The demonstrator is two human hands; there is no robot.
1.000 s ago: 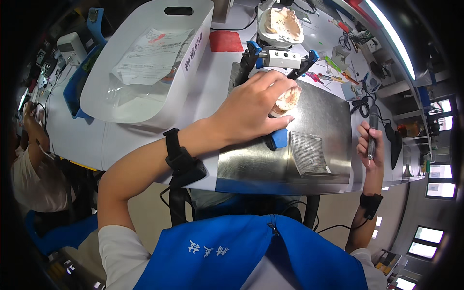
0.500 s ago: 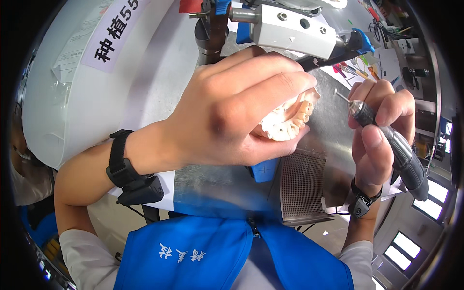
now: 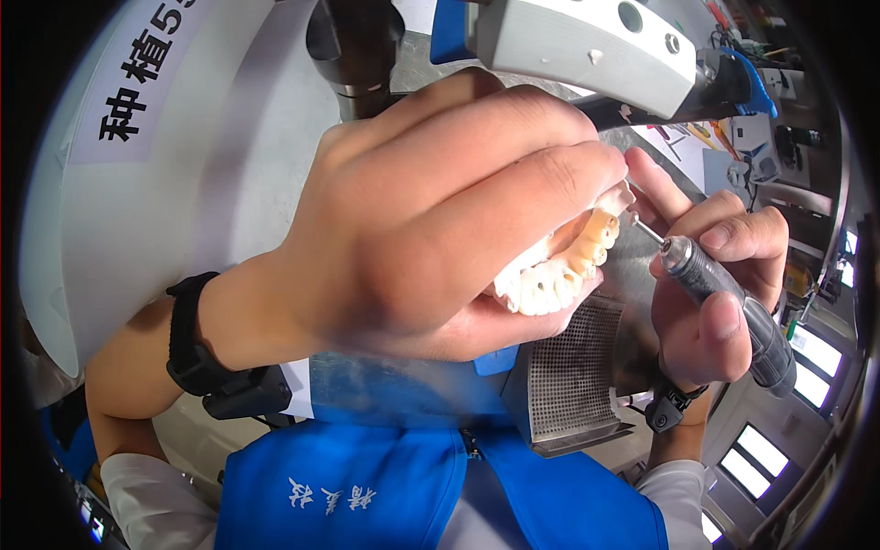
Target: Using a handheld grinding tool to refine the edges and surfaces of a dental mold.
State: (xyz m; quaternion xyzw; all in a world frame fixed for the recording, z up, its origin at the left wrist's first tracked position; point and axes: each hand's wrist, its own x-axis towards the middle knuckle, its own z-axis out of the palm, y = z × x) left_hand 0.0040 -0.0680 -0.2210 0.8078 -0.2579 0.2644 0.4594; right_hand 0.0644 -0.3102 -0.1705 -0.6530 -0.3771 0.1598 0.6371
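Observation:
A cream dental model (image 3: 543,286) with a curved row of teeth sits in the grasp of my left hand (image 3: 431,229). Fingers arch over its top and the thumb lies below, so much of the model is hidden. A few teeth on its right end look yellower than the rest. My right hand (image 3: 710,321) grips a black rotary handpiece (image 3: 738,316) like a pen, body slanting down to the right. Its thin metal bur (image 3: 648,229) points up-left, with the tip close beside the model's right end; whether they touch I cannot tell. One right finger reaches toward the left fingertips.
Below the model stands a perforated metal grille (image 3: 573,371). A white block with holes (image 3: 587,55) and a dark cylinder (image 3: 353,55) hang above my hands. A white curved panel (image 3: 211,110) rises at left. Pens and tools (image 3: 710,137) lie at the far right.
The handpiece and model have come closer together, the bur tip now beside the model. My right index finger has stretched toward my left hand. The whole view has shifted nearer.

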